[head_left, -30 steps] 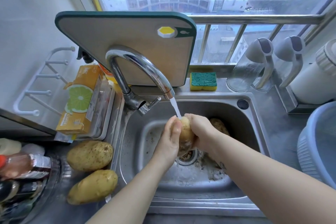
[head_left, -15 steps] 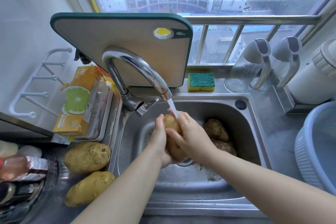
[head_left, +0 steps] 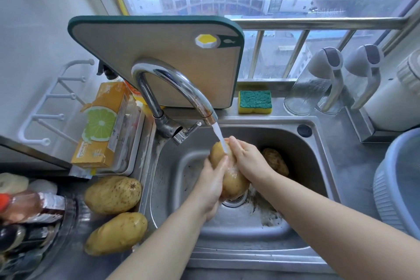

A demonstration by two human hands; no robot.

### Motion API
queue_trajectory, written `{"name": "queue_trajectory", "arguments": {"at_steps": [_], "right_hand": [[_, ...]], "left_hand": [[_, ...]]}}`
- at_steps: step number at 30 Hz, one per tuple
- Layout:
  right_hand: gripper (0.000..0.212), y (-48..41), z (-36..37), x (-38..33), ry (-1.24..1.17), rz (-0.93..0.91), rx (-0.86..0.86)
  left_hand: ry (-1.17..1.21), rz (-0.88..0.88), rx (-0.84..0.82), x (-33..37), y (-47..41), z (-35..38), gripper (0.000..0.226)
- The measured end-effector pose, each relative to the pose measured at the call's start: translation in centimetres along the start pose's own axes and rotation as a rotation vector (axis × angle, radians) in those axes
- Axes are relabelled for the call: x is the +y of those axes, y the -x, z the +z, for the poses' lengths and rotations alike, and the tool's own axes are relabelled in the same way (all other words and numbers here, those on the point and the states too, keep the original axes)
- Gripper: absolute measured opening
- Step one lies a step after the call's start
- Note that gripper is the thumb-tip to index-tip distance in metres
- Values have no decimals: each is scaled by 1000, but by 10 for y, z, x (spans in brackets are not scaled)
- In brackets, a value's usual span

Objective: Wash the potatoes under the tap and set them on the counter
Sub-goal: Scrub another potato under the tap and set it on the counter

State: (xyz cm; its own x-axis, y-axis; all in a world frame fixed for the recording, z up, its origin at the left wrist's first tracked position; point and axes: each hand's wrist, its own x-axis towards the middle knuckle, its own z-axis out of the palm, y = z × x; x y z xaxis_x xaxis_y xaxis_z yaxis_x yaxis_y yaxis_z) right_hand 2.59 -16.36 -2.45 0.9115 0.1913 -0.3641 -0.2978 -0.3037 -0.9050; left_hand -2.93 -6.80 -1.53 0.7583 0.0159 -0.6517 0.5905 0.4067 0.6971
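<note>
Potato (head_left: pixel 234 180) under running tap (head_left: pixel 148 98)

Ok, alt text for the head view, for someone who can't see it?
Left hand and right hand hold a potato under the running tap, over a steel sink. A far potato and a near potato lie on the counter at left; a dirty potato sits in the sink behind the right hand.

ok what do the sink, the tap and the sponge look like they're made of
Sink: probably stainless steel, brushed finish; dull grey sheen with soft reflections.
Tap: metal, seemingly chrome-plated; mirror-bright curved highlights.
Sponge: soft yellow foam with a rough green scouring layer, judging by its texture.
</note>
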Motion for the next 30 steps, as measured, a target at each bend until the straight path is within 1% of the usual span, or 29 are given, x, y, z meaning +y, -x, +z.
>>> {"name": "queue_trajectory", "arguments": {"at_steps": [2,3,5,7,9,12,14,15,18,19,21,24,27,29,30], "right_hand": [[36,2,-2,5,4,42,-14],[36,4,-3,7,3,58,-23],[38,8,-3,8,6,44,-54],[46,11,-2,9,38,-5,-114],[58,15,-2,11,71,-12,-182],[87,17,-8,16,11,39,-292],[104,19,-10,15,10,69,-305],[103,20,-9,12,40,69,-271],[70,22,-1,6,172,-6,-53],[63,22,1,5,193,-22,-13],[53,21,4,7,195,-19,-4],[44,17,4,11,157,26,15],[31,16,4,9,40,40,46],[29,15,3,7,-22,47,46],[28,15,1,6,-38,46,20]], "left_hand": [[-3,22,-43,1,2,-3,31],[-11,30,-39,1,2,-4,32],[-54,51,9,2,-2,-7,38],[-72,35,88,3,-6,-7,40],[-52,-21,136,6,-7,-7,36],[14,-125,148,14,-6,-7,41],[26,-153,159,15,-4,-6,42],[20,-147,164,15,-3,-5,41],[-41,-80,161,11,-1,0,42],[-53,-66,153,10,-1,0,42],[-50,-45,123,9,3,-1,38],[-44,-17,8,5,6,-3,32],[-54,2,-73,3,11,-6,36],[-98,4,-112,4,13,-7,44],[-128,16,-112,4,13,-7,46]]}}
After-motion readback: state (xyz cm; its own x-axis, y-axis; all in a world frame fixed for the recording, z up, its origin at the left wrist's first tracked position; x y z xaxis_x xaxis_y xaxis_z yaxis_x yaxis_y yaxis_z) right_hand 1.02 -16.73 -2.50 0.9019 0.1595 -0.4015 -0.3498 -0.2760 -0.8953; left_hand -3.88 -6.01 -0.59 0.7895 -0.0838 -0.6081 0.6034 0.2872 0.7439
